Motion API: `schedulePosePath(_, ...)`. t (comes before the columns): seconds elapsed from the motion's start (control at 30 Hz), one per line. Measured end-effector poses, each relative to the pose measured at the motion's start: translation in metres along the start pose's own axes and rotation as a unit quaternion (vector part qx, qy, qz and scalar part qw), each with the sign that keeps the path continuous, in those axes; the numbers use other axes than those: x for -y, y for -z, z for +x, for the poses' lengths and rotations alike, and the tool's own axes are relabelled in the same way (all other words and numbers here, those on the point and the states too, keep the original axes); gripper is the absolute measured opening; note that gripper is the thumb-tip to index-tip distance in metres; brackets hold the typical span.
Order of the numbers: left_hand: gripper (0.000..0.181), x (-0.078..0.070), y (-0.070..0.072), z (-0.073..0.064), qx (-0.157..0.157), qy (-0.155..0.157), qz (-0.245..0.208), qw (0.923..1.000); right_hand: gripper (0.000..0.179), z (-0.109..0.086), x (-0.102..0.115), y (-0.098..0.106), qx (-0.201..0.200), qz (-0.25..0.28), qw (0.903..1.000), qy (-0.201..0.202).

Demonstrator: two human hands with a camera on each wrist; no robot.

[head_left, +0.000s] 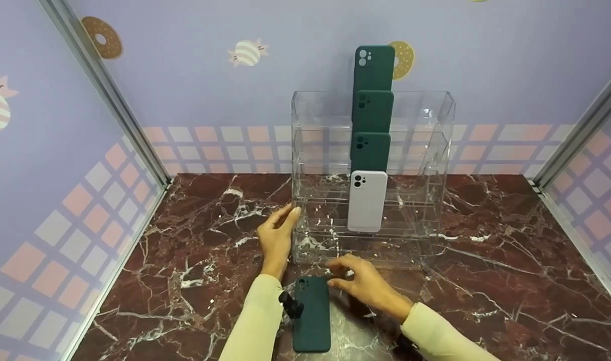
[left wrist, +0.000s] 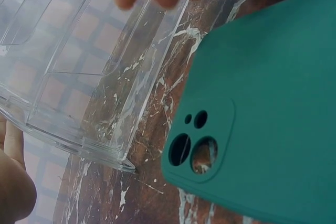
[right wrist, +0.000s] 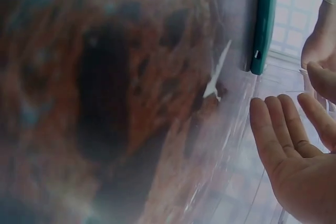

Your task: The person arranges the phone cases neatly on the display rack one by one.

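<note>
A clear tiered acrylic stand [head_left: 310, 245] rises from the marble-patterned table. Against its lower left side rests my left hand [head_left: 278, 235], fingers and thumb fairly straight. In front of the stand, a dark green phone case [head_left: 313, 326] lies with its camera cutouts toward the stand; the left wrist view shows the case [left wrist: 268, 103] close up. My right hand [head_left: 363, 283] hovers by that case's upper right corner. In the right wrist view the right hand's fingers [right wrist: 283, 129] are extended and hold nothing.
One white phone case [head_left: 367, 203] stands on a lower front tier, with three green phone cases [head_left: 374, 65] stepped up behind it. A patterned back wall [head_left: 195, 90] and side panels enclose the table [head_left: 210, 296]. A black wrist camera [head_left: 291, 305] overlaps the lying case.
</note>
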State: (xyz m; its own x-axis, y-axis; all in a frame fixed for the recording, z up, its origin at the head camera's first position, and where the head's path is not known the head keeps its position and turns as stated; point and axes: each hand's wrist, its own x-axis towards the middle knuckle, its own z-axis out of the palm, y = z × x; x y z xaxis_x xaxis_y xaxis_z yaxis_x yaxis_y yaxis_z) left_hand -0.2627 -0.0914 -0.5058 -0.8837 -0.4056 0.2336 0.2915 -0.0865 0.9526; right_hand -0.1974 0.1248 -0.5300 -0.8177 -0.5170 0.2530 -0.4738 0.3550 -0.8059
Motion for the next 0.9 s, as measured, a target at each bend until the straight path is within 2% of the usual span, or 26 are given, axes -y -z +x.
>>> schedulePosePath(0.43, 0.028, -0.002, 0.000, -0.002, -0.005, 0.001, 0.001, 1.0000, 0.035, 0.003, 0.000, -0.007, 0.015, -0.043, 0.9988, -0.019)
schedulePosePath(0.6, 0.028, -0.003, -0.001, -0.002, -0.008, 0.002, 0.000, 1.0000, 0.036, 0.005, 0.001, -0.009, 0.019, -0.057, 0.9981, -0.013)
schedulePosePath(0.9, 0.026, -0.003, -0.002, -0.001, -0.007, 0.001, -0.012, 0.9999, 0.043, 0.007, 0.003, -0.012, 0.043, -0.072, 0.9962, -0.024)
